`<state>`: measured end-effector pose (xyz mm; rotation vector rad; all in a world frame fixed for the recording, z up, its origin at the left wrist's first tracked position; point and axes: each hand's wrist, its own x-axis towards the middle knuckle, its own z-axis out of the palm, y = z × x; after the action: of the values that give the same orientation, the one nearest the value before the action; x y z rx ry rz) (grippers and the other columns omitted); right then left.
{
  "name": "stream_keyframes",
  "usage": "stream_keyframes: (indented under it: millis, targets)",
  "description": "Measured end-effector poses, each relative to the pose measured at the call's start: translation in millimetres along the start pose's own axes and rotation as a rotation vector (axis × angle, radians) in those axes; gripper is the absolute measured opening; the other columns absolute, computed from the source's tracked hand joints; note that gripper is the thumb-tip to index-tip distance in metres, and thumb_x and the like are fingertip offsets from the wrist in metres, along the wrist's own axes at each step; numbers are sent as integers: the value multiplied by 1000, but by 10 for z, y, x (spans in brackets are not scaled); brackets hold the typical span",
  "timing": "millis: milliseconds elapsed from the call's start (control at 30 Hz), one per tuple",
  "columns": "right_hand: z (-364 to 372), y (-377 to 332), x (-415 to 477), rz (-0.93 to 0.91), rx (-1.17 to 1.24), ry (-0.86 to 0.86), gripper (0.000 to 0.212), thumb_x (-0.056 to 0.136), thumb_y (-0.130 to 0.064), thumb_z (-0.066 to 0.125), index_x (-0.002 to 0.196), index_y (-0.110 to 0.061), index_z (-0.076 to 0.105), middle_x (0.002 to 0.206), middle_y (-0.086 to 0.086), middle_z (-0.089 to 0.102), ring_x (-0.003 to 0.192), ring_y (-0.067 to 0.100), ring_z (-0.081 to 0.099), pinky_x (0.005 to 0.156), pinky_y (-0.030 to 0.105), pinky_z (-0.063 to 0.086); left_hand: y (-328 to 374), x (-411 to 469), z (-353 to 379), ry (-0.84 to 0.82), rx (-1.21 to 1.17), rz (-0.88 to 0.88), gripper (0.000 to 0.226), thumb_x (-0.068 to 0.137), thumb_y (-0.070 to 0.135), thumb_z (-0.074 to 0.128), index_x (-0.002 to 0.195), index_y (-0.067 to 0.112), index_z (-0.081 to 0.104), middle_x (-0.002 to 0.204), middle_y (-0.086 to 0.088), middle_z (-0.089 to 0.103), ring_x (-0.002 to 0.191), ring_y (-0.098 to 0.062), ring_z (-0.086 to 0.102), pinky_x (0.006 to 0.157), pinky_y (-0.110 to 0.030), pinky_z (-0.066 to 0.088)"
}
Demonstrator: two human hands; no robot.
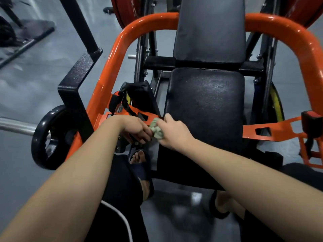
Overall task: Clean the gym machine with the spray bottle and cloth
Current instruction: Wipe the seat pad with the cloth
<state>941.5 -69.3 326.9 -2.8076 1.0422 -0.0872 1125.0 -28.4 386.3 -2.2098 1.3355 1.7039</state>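
Observation:
The gym machine has an orange tube frame, a black seat pad and a black back pad. A bunched pale green cloth lies against the orange bracket at the seat's left edge. My right hand grips the cloth. My left hand sits just left of the cloth with fingers curled down over the bracket's lower edge, fingertips hidden. No spray bottle is in view.
A black weight plate on a steel bar sticks out at the left. A black post rises behind it. An orange belt bracket juts from the seat's right side. My sandalled feet stand on grey floor below.

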Motion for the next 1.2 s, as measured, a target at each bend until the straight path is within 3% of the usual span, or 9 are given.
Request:
stream_keyframes:
  millis: [233, 433, 600, 733, 867, 967, 1067, 1133, 1200]
  targets:
    - [448, -369, -813, -483, -137, -330, 30, 92, -37, 63, 116, -20, 62, 118, 7, 55, 76, 38, 68, 58, 38, 44, 59, -99, 89, 76, -75, 2, 44, 95, -8, 32, 99, 5, 74, 107, -4, 79, 100, -17, 76, 91, -37, 53]
    - [330, -173, -807, -511, -162, -218, 44, 91, -33, 62, 134, -24, 55, 120, 8, 54, 76, 38, 67, 56, 38, 42, 113, -131, 214, 72, -39, 55, 37, 96, -4, 38, 101, 8, 73, 103, -3, 79, 97, -18, 76, 85, -36, 53]
    - [255, 496, -1249, -643, -223, -145, 25, 84, -28, 48, 109, -23, 48, 90, 6, 52, 50, 27, 56, 40, 31, 33, 230, -102, 327, 25, 68, 159, 31, 95, -1, 45, 103, 6, 75, 85, -10, 73, 82, -26, 69, 87, -40, 53]
    - [144, 994, -1556, -541, -264, -174, 40, 68, -41, 65, 100, -26, 46, 87, 3, 51, 48, 28, 56, 39, 32, 41, 328, -74, 346, 44, 74, 186, 32, 93, -2, 46, 99, 6, 76, 78, -10, 68, 75, -24, 64, 83, -42, 53]
    - [-25, 1365, -1566, -266, -268, 25, 53, 59, -46, 74, 100, -23, 49, 82, 4, 54, 38, 29, 51, 39, 26, 25, 503, 18, 380, 129, 115, 198, 34, 96, 1, 41, 100, 6, 75, 77, -8, 70, 73, -22, 66, 79, -38, 52]
    - [-124, 1593, -1420, -26, -265, 113, 62, 62, -44, 84, 105, -19, 46, 86, 8, 55, 40, 32, 52, 38, 27, 27, 617, 109, 405, 179, 120, 230, 35, 97, 2, 39, 100, 10, 73, 79, -6, 71, 74, -20, 67, 76, -37, 51]
    - [-247, 1646, -1107, 252, -219, 160, 48, 79, -43, 76, 111, -17, 51, 98, 8, 51, 53, 37, 59, 42, 34, 36, 697, 253, 394, 326, 93, 293, 28, 96, 7, 48, 99, 20, 72, 91, -6, 72, 80, -20, 66, 74, -35, 55]
    - [-313, 1589, -875, 372, -174, 185, 42, 89, -43, 66, 118, -16, 50, 106, 7, 48, 66, 38, 63, 49, 36, 33, 780, 328, 374, 547, 66, 345, 18, 95, 16, 58, 107, 22, 70, 108, -8, 67, 92, -22, 65, 84, -33, 54]
    - [-368, 1522, -652, 463, -117, 234, 41, 94, -40, 61, 123, -14, 48, 113, 8, 48, 76, 39, 64, 54, 37, 32, 886, 376, 367, 743, 45, 358, 34, 96, 27, 63, 129, 22, 61, 132, -10, 49, 125, -27, 49, 108, -36, 41]
